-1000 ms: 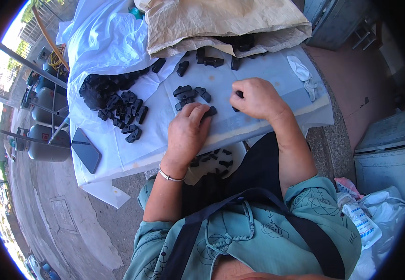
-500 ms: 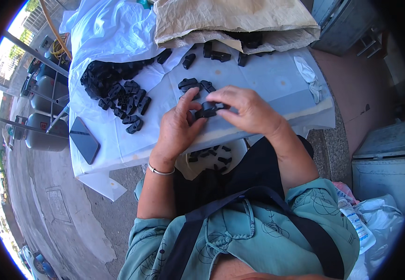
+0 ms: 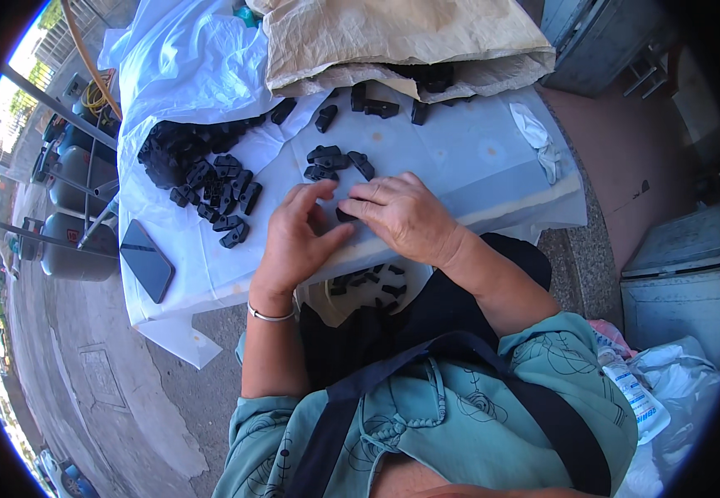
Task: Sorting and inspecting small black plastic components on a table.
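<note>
My left hand (image 3: 298, 241) and my right hand (image 3: 401, 217) meet over the near part of a white-covered table (image 3: 476, 158). Between their fingertips sits a small black plastic piece (image 3: 344, 214), pinched by both hands. Just beyond my fingers lies a small cluster of black pieces (image 3: 333, 160). A larger heap of black pieces (image 3: 202, 170) spreads on the table's left side. More black pieces (image 3: 372, 282) rest below the table edge, near my lap.
A brown paper sack (image 3: 401, 37) lies open at the table's far side with black pieces spilling out. A dark phone (image 3: 146, 260) rests at the near left corner. Grey gas cylinders (image 3: 73, 216) stand left of the table. A crumpled white cloth (image 3: 538, 137) lies right.
A second ago my hands were apart, picking among the pieces on the table. They came together, and now both have dropped closer to the near edge, holding one piece between them.
</note>
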The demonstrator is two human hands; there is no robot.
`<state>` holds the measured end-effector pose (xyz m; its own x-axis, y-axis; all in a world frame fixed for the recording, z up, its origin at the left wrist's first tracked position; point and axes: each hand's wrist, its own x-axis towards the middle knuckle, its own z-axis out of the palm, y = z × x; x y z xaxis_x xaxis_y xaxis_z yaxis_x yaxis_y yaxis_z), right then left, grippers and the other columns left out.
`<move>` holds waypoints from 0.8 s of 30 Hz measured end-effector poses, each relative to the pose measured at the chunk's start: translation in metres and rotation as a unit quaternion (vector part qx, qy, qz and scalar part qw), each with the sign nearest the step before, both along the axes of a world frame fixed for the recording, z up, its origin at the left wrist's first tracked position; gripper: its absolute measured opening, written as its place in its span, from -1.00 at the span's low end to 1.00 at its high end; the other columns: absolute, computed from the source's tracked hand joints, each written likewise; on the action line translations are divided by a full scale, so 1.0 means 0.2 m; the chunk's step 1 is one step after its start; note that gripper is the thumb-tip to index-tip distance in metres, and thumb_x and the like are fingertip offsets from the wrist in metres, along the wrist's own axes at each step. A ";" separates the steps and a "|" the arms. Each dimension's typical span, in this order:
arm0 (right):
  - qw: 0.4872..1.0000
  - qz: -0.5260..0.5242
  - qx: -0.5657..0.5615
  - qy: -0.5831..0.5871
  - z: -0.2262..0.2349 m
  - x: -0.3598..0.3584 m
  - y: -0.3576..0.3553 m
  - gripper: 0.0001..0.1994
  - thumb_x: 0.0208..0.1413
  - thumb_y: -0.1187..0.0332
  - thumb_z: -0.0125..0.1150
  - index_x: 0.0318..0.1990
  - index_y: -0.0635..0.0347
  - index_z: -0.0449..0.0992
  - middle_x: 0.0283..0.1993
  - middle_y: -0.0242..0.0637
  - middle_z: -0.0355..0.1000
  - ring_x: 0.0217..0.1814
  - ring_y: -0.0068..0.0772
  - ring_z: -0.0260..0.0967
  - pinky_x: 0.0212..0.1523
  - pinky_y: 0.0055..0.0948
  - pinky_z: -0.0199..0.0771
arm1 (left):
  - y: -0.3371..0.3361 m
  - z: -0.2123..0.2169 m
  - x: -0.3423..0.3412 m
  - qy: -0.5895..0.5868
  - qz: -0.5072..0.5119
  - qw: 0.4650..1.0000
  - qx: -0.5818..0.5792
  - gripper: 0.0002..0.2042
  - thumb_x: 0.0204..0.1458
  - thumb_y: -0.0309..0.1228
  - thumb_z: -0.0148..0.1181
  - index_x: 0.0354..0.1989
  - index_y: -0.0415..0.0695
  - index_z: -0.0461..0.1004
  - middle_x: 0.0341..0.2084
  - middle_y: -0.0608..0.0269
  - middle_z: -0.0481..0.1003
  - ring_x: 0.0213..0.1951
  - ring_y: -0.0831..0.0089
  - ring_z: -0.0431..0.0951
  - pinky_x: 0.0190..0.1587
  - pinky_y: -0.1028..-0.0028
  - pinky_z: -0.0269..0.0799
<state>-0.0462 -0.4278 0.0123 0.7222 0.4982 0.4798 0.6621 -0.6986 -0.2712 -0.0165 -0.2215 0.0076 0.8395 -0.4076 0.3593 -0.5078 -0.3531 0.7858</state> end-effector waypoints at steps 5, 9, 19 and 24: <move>0.999 -0.017 0.029 -0.008 -0.02 -0.05 0.02 -0.69 0.06 0.43 0.21 0.00 0.07 0.55 -0.01 -0.33 0.47 0.05 -0.29 0.44 0.01 -0.27 0.32 | 0.02 -0.03 0.02 0.024 0.084 0.996 -0.017 -0.63 -0.20 -0.60 0.39 -0.13 -0.18 0.55 -0.23 0.24 0.51 -0.53 0.57 0.37 -0.44 0.55 0.39; 1.000 -0.008 0.013 -0.021 -0.05 -0.04 0.00 -0.65 0.06 0.43 0.21 0.05 0.13 0.51 0.00 -0.27 0.47 0.08 -0.18 0.42 0.04 -0.23 0.33 | -0.04 0.04 0.00 -0.022 0.041 0.999 -0.027 -0.63 -0.17 -0.62 0.34 -0.10 -0.19 0.54 -0.14 0.20 0.49 -0.54 0.57 0.37 -0.45 0.56 0.39; 0.948 -0.316 -0.008 -0.029 -0.05 0.33 -0.36 -0.60 0.05 0.57 0.04 0.09 0.19 0.47 0.00 0.01 0.44 0.05 0.10 0.39 0.08 -0.15 0.42 | -0.11 0.00 0.05 -0.084 0.125 0.984 0.099 -0.58 -0.10 -0.56 0.28 0.02 -0.14 0.46 -0.10 0.02 0.49 -0.41 0.24 0.56 -0.35 0.32 0.50; 0.962 -0.263 -0.034 0.064 0.00 0.30 -0.28 -0.64 0.00 0.60 0.02 -0.01 0.20 0.51 0.04 0.03 0.41 0.08 0.08 0.38 0.07 -0.15 0.42 | -0.08 -0.01 0.03 -0.083 0.138 0.976 0.144 -0.66 -0.08 -0.52 0.29 -0.06 -0.12 0.49 -0.07 0.01 0.49 -0.33 0.07 0.57 -0.28 0.23 0.52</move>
